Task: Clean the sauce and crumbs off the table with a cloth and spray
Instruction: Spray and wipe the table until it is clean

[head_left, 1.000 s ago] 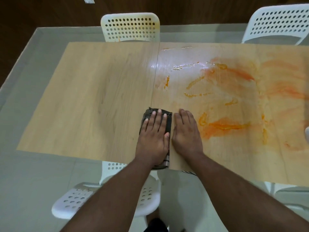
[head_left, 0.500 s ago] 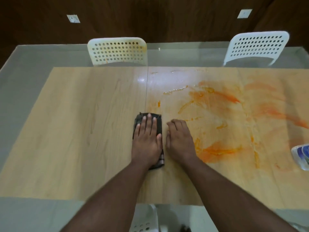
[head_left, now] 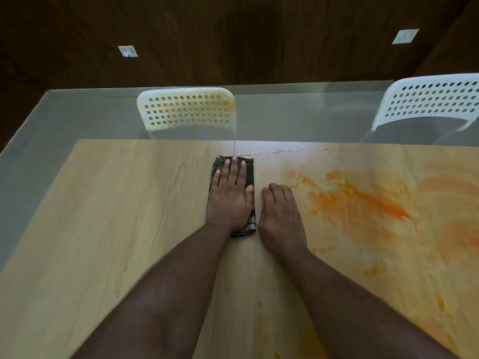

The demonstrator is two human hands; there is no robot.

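Left hand (head_left: 229, 196), fingers straight, presses folded cloth (head_left: 249, 174) flat; right hand (head_left: 281, 212) rests empty, fingers loosely bent. Risk: soiled cloth respreads orange sauce (head_left: 363, 200) across table (head_left: 116, 229).

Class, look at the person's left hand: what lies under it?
A folded dark cloth lies flat beneath the left hand on the table. Whether sauce lies under the cloth is hidden.
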